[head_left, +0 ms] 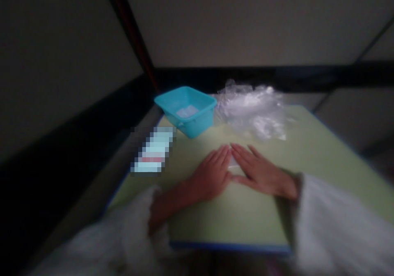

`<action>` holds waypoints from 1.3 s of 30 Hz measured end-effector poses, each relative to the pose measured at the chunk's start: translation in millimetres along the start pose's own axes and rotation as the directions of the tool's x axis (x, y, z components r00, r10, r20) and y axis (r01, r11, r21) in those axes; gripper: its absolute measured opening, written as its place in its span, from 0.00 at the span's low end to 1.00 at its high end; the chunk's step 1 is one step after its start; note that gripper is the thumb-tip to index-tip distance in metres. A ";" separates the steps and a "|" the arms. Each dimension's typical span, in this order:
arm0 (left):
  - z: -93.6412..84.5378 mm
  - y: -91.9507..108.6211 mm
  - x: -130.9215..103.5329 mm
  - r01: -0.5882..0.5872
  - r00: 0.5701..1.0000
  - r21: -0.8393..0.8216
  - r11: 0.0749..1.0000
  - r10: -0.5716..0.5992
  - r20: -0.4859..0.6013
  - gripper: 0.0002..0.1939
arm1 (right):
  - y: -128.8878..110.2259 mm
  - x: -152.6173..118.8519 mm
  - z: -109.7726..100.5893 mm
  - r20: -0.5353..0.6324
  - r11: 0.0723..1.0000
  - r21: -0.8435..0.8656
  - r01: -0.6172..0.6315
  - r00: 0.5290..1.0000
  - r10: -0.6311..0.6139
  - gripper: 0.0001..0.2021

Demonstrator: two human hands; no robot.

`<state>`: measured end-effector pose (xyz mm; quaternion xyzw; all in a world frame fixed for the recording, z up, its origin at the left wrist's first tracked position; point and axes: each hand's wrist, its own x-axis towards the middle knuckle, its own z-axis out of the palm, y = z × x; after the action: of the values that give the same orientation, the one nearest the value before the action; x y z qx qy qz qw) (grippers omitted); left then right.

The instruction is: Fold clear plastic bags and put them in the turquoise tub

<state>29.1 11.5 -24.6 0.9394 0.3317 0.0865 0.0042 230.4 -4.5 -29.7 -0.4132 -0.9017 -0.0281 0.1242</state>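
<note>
Both hands lie on the pale green tabletop, their fingertips nearly meeting. My left hand (212, 175) rests palm down, fingers stretched out side by side. Opposite it, my right hand (257, 169) is also flat, with its thumb reaching toward the left hand. Between them shows a small whitish, thin piece (233, 162), partly covered by the fingers; what it is cannot be made out. Beyond the hands stands a turquoise basket (200, 118) with something white (187, 111) inside. To its right lies a loose heap of clear plastic (254, 109), apparently bags.
A pixelated, light rectangular object (155, 149) lies at the table's left edge. The green table (227, 226) has a blue rim. Walls rise behind it and to the left.
</note>
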 end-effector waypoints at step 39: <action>-5.0 -17.2 -1.9 -0.020 0.983 -0.186 0.982 -0.015 -0.185 0.17 | 21.6 0.6 -25.2 -0.140 0.972 0.001 0.234 0.963 -0.232 0.12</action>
<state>16.2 23.5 -21.0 0.9231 0.3199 0.2045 0.0611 251.3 6.2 -6.3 -0.3002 -0.9334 -0.0632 0.1864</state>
